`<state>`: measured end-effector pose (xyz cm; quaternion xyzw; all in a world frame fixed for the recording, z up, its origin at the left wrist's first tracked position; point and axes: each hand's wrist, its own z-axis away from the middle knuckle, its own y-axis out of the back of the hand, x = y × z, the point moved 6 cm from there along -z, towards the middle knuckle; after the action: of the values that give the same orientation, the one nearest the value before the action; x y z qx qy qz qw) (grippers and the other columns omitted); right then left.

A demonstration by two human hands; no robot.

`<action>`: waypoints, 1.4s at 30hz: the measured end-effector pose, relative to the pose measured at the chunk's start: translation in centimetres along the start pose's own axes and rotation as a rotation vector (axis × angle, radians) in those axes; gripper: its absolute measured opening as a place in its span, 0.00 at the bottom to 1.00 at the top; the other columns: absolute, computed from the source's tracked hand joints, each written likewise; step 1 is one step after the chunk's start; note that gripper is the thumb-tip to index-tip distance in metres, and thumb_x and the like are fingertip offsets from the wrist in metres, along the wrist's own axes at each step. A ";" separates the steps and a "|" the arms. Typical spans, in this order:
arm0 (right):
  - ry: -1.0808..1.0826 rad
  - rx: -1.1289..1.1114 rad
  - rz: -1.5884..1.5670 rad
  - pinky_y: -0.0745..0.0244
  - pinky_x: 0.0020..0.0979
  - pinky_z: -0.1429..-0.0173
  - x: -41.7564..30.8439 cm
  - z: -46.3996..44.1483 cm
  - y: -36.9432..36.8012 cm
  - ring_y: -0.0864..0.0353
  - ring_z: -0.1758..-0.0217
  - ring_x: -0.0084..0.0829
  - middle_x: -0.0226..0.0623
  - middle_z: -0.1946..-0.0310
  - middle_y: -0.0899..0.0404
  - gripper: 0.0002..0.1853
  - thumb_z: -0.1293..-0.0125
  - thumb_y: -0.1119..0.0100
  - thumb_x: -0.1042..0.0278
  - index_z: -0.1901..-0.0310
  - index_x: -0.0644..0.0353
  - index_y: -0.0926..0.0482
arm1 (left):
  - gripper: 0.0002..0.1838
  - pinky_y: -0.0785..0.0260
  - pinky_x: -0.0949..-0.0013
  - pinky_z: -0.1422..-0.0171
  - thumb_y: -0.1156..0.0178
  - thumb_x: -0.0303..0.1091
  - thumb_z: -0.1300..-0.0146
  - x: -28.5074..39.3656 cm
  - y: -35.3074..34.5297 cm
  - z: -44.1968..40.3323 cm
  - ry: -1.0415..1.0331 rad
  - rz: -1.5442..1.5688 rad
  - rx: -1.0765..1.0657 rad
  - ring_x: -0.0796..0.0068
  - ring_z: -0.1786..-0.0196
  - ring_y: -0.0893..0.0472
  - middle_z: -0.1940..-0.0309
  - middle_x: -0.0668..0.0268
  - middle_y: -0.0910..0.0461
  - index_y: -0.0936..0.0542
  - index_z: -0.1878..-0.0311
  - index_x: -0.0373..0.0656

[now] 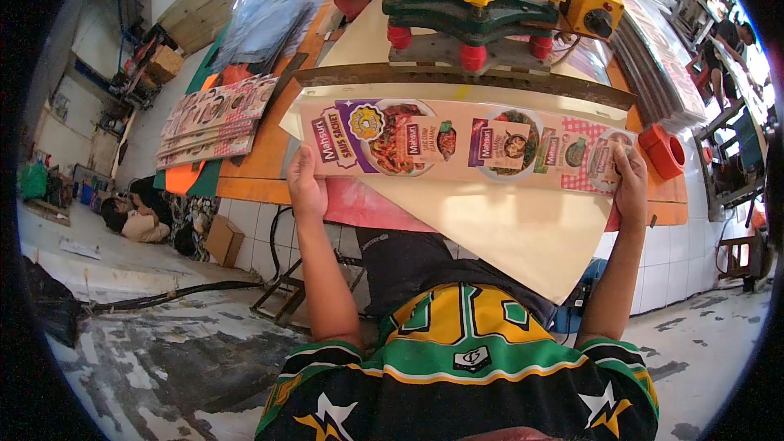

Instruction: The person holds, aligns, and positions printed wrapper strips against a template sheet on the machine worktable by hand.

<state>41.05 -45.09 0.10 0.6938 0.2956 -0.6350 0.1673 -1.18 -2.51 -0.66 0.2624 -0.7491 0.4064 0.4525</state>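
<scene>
A long printed sheet (457,145) with food pictures and "Mahsuri" lettering spans the space between my two hands. My left hand (306,184) grips its left end, thumb up along the edge. At the opposite end my right hand (629,180) is closed on the sheet's edge. Beneath it lies a cream sheet (498,229) that hangs over the table's front edge, beside a red sheet (376,206). Just behind the printed sheet stands a press (469,20) with a dark green frame, yellow knobs and red feet.
On the left sits a stack of printed sheets (216,118), with clear plastic sheets (265,20) behind. A yellow control box (592,10) is fixed beside the press. A red tape roll (663,151) rests at the right table edge. Other people are at far right and lower left.
</scene>
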 end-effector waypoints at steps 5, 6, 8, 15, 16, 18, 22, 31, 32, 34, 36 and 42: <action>0.013 0.032 0.040 0.19 0.26 0.45 -0.3 -0.2 -0.2 0.16 0.51 0.20 0.33 0.51 0.15 0.18 0.20 0.42 0.61 0.42 0.69 0.21 | 0.19 0.22 0.66 0.39 0.45 0.44 0.18 -0.4 0.8 -0.1 0.037 0.045 0.081 0.72 0.47 0.14 0.48 0.61 0.14 0.20 0.44 0.36; 0.019 0.030 0.027 0.20 0.26 0.45 -0.4 -0.1 -0.4 0.16 0.51 0.20 0.34 0.51 0.15 0.18 0.20 0.42 0.61 0.42 0.69 0.21 | 0.19 0.22 0.66 0.39 0.45 0.44 0.18 -0.5 1.1 -0.1 0.057 0.053 0.064 0.72 0.47 0.14 0.48 0.61 0.14 0.20 0.44 0.36; 0.034 0.065 0.044 0.20 0.28 0.43 0.0 0.0 0.1 0.15 0.50 0.23 0.36 0.48 0.15 0.21 0.20 0.42 0.60 0.39 0.70 0.22 | 0.20 0.23 0.65 0.38 0.43 0.46 0.19 -0.7 1.4 -0.2 0.056 0.040 0.055 0.71 0.45 0.15 0.47 0.60 0.15 0.20 0.43 0.37; 0.010 0.024 -0.037 0.19 0.25 0.49 -0.4 0.0 -0.6 0.14 0.52 0.22 0.37 0.50 0.15 0.20 0.21 0.41 0.60 0.38 0.69 0.22 | 0.19 0.36 0.76 0.75 0.43 0.49 0.20 0.2 0.2 0.0 0.042 -0.086 0.183 0.81 0.76 0.23 0.67 0.68 0.16 0.20 0.51 0.41; 0.004 0.029 -0.034 0.19 0.24 0.51 -0.4 0.0 -0.6 0.14 0.53 0.21 0.36 0.51 0.15 0.20 0.21 0.41 0.60 0.39 0.69 0.22 | 0.19 0.36 0.76 0.75 0.43 0.49 0.20 0.2 0.5 0.0 0.044 -0.086 0.171 0.81 0.76 0.23 0.67 0.68 0.16 0.20 0.51 0.41; -0.010 0.022 -0.018 0.19 0.24 0.50 -0.3 0.0 -0.4 0.14 0.53 0.21 0.36 0.51 0.15 0.20 0.20 0.42 0.60 0.40 0.69 0.22 | 0.19 0.37 0.77 0.77 0.44 0.49 0.20 0.4 0.5 0.0 0.051 -0.137 0.127 0.81 0.78 0.23 0.69 0.67 0.16 0.20 0.52 0.41; -0.033 -0.005 0.012 0.19 0.24 0.48 -0.3 0.2 -0.2 0.15 0.53 0.19 0.35 0.50 0.15 0.19 0.19 0.43 0.60 0.39 0.69 0.22 | 0.18 0.37 0.76 0.78 0.44 0.49 0.19 0.8 -0.4 0.1 0.040 -0.155 0.147 0.80 0.80 0.25 0.70 0.66 0.16 0.20 0.53 0.41; -0.009 0.017 0.025 0.18 0.26 0.48 -0.3 -0.4 -0.4 0.14 0.52 0.22 0.36 0.49 0.14 0.20 0.22 0.40 0.62 0.38 0.68 0.22 | 0.16 0.21 0.71 0.52 0.41 0.41 0.20 -0.2 0.9 -0.9 -0.068 -0.089 0.136 0.77 0.56 0.15 0.54 0.64 0.14 0.20 0.45 0.36; -0.014 0.010 0.024 0.18 0.26 0.48 -0.3 -0.4 -0.5 0.14 0.51 0.22 0.36 0.49 0.14 0.20 0.22 0.40 0.62 0.37 0.68 0.23 | 0.16 0.23 0.71 0.47 0.41 0.40 0.21 -0.1 0.8 -1.1 -0.052 -0.092 0.103 0.78 0.53 0.16 0.52 0.63 0.15 0.20 0.45 0.35; -0.024 -0.009 0.020 0.17 0.26 0.48 -0.7 -0.3 -1.2 0.14 0.51 0.21 0.36 0.48 0.15 0.20 0.22 0.40 0.63 0.37 0.67 0.23 | 0.16 0.24 0.70 0.43 0.40 0.38 0.21 0.5 0.6 -1.3 -0.044 -0.094 0.071 0.78 0.50 0.17 0.51 0.63 0.15 0.20 0.44 0.33; -0.008 -0.016 -0.007 0.18 0.26 0.48 -0.8 -0.4 -1.4 0.15 0.51 0.21 0.36 0.47 0.15 0.19 0.22 0.41 0.64 0.37 0.67 0.24 | 0.16 0.25 0.71 0.43 0.40 0.37 0.22 1.2 0.6 -1.6 -0.014 -0.378 0.093 0.77 0.50 0.18 0.50 0.64 0.15 0.19 0.43 0.34; 0.018 -0.016 0.030 0.18 0.25 0.48 -0.1 -0.9 -0.6 0.15 0.50 0.21 0.36 0.47 0.16 0.20 0.22 0.41 0.66 0.35 0.69 0.25 | 0.17 0.27 0.67 0.39 0.38 0.40 0.23 5.9 0.1 -5.7 -0.235 -0.813 0.150 0.72 0.47 0.19 0.49 0.63 0.15 0.17 0.41 0.37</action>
<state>41.34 -44.07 0.37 0.7025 0.2914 -0.6239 0.1797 -1.28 2.19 6.08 0.6129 -0.5995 0.2155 0.4674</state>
